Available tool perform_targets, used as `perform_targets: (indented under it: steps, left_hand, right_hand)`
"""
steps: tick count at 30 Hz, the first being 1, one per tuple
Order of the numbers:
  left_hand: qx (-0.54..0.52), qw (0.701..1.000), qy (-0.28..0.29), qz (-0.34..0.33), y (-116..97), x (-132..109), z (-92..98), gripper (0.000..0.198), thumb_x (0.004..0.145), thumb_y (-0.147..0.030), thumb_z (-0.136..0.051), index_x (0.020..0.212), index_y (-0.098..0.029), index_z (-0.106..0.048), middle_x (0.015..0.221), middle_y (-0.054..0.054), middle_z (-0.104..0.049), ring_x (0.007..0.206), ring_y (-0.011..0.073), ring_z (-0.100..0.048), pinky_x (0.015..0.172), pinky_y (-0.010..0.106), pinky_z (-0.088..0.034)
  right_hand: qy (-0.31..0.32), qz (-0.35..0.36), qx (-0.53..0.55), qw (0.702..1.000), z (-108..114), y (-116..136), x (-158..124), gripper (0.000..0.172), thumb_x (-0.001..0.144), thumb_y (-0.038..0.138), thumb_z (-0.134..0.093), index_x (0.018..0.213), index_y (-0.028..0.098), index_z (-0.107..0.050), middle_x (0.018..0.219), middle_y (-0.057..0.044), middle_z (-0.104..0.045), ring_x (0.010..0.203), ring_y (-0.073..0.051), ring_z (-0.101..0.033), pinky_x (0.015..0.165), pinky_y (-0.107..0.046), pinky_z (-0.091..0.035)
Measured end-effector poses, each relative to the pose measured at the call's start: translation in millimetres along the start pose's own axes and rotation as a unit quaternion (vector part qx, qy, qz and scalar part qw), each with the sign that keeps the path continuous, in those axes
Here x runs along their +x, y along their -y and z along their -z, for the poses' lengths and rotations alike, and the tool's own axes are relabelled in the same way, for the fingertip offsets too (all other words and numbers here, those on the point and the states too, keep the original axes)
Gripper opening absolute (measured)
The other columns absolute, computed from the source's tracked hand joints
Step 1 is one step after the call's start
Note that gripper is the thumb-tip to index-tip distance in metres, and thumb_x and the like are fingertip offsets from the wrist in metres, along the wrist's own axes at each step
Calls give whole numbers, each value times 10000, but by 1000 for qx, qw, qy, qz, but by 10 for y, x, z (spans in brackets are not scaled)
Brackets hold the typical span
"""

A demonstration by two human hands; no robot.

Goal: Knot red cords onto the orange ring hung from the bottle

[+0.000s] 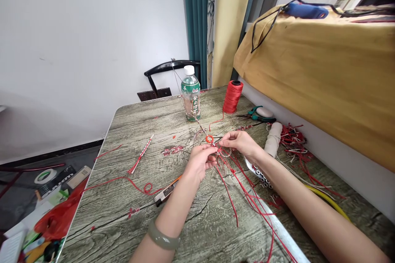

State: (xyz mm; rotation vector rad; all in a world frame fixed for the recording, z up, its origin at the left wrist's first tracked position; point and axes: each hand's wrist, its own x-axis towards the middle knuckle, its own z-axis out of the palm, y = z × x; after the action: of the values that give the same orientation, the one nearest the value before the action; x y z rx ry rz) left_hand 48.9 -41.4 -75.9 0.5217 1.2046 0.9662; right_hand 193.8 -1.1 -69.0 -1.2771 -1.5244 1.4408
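Observation:
Both hands meet over the middle of the wooden table. My left hand pinches red cords just below a small orange ring. My right hand pinches the same cords from the right side. The cords trail from my fingers toward the table's near edge. A thin string runs from the ring up to a green-labelled water bottle. A pale green bangle sits on my left wrist.
A red thread spool stands behind the hands, with a cream spool and scissors to the right. A braided red-white cord, loose red cord and a lighter lie left. A yellow-covered bed borders the right.

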Motion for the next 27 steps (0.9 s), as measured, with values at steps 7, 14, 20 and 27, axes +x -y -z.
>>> perform_targets:
  steps: [7,14,20,27]
  left_hand:
    - [-2,1000,2,2,6,2,1,143,589,-159,-654,635,-141,-520,497,-60,-464,374,27,-437,402,161,-413]
    - [-4,1000,6,-2,19,12,12,151,578,-156,-662,630,-141,-521,504,-58,-464,367,24,-429,397,161,-407]
    - [2,1000,14,-3,20,20,21,151,586,-160,-655,645,-138,-518,525,-49,-466,381,24,-433,399,156,-407]
    - [24,1000,-7,-12,-5,-33,22,141,620,-162,-624,723,-134,-532,573,-35,-485,378,26,-429,399,165,-406]
  right_hand:
    - [-144,27,2,989,122,104,-11,255,547,335,-683,650,131,-571,627,-11,-576,495,-66,-456,437,-193,-318]
    - [-180,51,52,981,275,131,-19,324,593,372,-661,798,147,-549,730,-45,-604,609,-127,-584,501,-210,-433]
    - [-164,133,-47,976,310,146,-50,291,692,325,-568,941,175,-554,894,-53,-625,783,-153,-593,678,-266,-453]
    - [-218,137,-375,891,260,221,-154,179,711,263,-484,770,166,-622,794,-40,-632,615,-138,-538,571,-247,-368]
